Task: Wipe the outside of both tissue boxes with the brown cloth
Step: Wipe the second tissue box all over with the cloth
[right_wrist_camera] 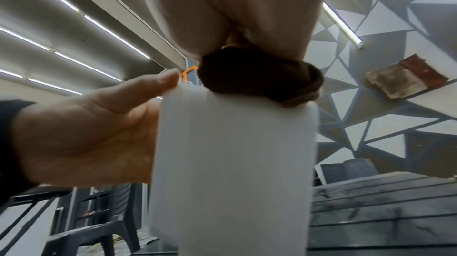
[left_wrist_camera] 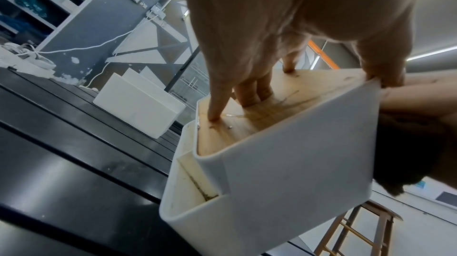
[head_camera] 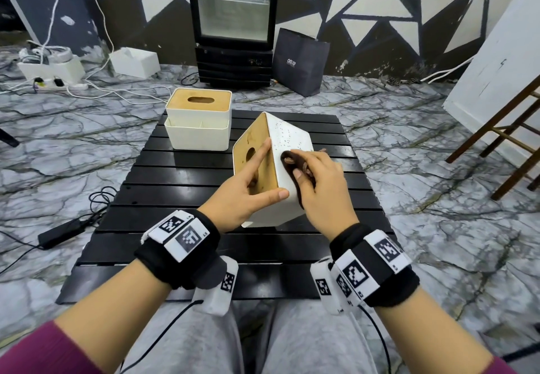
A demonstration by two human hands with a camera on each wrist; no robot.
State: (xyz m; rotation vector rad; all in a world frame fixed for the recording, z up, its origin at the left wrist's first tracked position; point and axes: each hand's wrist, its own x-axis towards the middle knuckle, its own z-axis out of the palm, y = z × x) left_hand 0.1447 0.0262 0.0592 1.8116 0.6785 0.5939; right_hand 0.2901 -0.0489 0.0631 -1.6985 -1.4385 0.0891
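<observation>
On the black slatted table [head_camera: 181, 175] a white tissue box [head_camera: 292, 137] lies tipped, its wooden lid facing left. My left hand [head_camera: 248, 186] grips it: index finger stretched over the lid, middle fingers hooked into the slot, thumb on the near edge. In the left wrist view that box [left_wrist_camera: 284, 182] shows its side pocket. My right hand [head_camera: 315, 181] holds the bunched brown cloth [head_camera: 289, 159] against the box's white upward face. The cloth [right_wrist_camera: 252, 78] presses on the box's top edge [right_wrist_camera: 235, 162]. The second tissue box [head_camera: 198, 128] stands upright at the back left.
A glass-door fridge [head_camera: 233, 23] and a dark paper bag [head_camera: 299, 61] stand behind the table. A wooden stool [head_camera: 511, 140] is at the right. Cables and a power adapter [head_camera: 61, 235] lie on the marble floor at the left, with white boxes [head_camera: 134, 61] further back.
</observation>
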